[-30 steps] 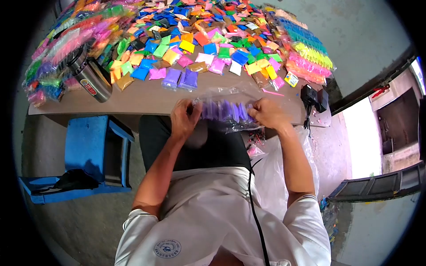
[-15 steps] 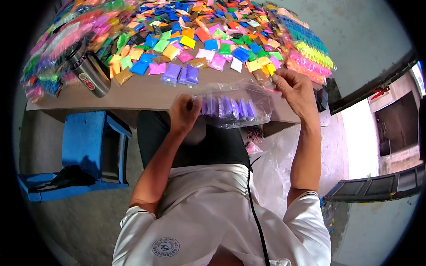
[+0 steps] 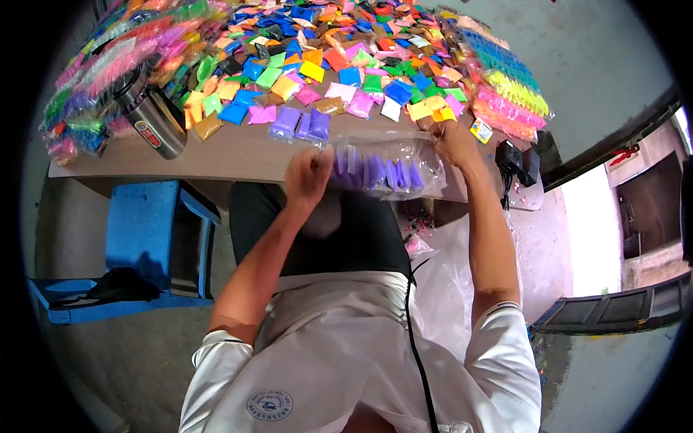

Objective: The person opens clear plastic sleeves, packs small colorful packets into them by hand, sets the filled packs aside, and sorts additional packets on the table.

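Note:
A clear plastic bag [image 3: 431, 177] hangs over the table's front edge with a row of several purple packets [image 3: 375, 172] inside. At its left end, my left hand [image 3: 309, 175] is closed on the plastic. My right hand [image 3: 455, 146] pinches the upper right corner of the bag, its fingertips partly hidden. Just beyond the bag, a few loose purple packets [image 3: 286, 121] lie on the table.
Behind is a wide heap of coloured packets [image 3: 346, 76] on the table [image 3: 231, 155]. Filled bags [image 3: 512, 90] are stacked at the right. A steel flask [image 3: 155, 123] leans at the left, above a blue chair [image 3: 141, 231]. A small printed card [image 3: 481, 130] lies at the right.
My right hand has moved left and in to the bag's upper right corner, uncovering the printed card. My left hand has shifted slightly right, still at the bag's left end.

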The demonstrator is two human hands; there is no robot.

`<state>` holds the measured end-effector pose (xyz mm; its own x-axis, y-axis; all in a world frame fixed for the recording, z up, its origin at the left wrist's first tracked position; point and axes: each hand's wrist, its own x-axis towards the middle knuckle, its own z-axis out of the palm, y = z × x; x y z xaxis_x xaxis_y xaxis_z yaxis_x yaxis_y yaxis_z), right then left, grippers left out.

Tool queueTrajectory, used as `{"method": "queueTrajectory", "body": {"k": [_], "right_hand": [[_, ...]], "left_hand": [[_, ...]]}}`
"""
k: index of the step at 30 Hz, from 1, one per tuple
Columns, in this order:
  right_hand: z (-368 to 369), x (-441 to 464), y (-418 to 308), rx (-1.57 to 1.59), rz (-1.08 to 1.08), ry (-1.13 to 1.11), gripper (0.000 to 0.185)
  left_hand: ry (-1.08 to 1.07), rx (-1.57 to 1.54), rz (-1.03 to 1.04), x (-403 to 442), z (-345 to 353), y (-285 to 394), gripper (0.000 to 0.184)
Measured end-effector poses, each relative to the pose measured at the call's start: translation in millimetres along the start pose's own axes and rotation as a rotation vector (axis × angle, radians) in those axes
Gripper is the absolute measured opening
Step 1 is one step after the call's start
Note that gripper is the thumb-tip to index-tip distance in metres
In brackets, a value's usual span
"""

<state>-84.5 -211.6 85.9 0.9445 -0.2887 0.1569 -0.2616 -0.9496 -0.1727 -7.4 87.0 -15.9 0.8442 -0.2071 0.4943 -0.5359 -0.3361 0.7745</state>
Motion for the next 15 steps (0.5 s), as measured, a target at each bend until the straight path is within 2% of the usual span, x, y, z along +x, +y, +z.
{"method": "queueTrajectory", "body": {"k": [1, 5, 7, 8, 11, 12, 14, 15], "right_hand": [[-1.4, 13.2, 2.5, -0.034, 0.063, -0.089, 0.018], [-9.4, 34.5, 6.8, -0.008, 0.039, -0.113, 0.026], [-15.7, 36.1, 5.7, 0.039, 0.034, -0.272, 0.041], [-19.2, 34.6, 5.5, 0.040, 0.033, -0.271, 0.041], [-50.2, 22.1, -18.2, 0.171, 0.019, -0.171, 0.059], [-61.2, 17.1, -31.6, 0.173, 0.009, -0.169, 0.059], [-75.2, 4.4, -64.0, 0.305, -0.228, 0.146, 0.050], [-74.7, 2.8, -79.3, 0.396, -0.308, 0.167, 0.041]], "left_hand": [[-0.010, -0.044, -0.012, 5.6, 1.5, -2.2, 0.046], [-0.075, -0.165, -0.023, 19.3, 5.7, -9.0, 0.045], [-0.089, -0.159, -0.049, 19.7, 4.4, -7.6, 0.043], [-0.099, -0.154, -0.076, 20.1, 3.2, -7.1, 0.042], [-0.037, -0.212, -0.037, 13.2, 9.8, -12.3, 0.039], [-0.029, -0.207, -0.036, 12.6, 13.6, -15.2, 0.039], [0.119, 0.029, 0.196, 11.7, 19.8, -19.3, 0.037], [0.128, 0.037, 0.195, 11.1, 18.6, -16.1, 0.037]]}}
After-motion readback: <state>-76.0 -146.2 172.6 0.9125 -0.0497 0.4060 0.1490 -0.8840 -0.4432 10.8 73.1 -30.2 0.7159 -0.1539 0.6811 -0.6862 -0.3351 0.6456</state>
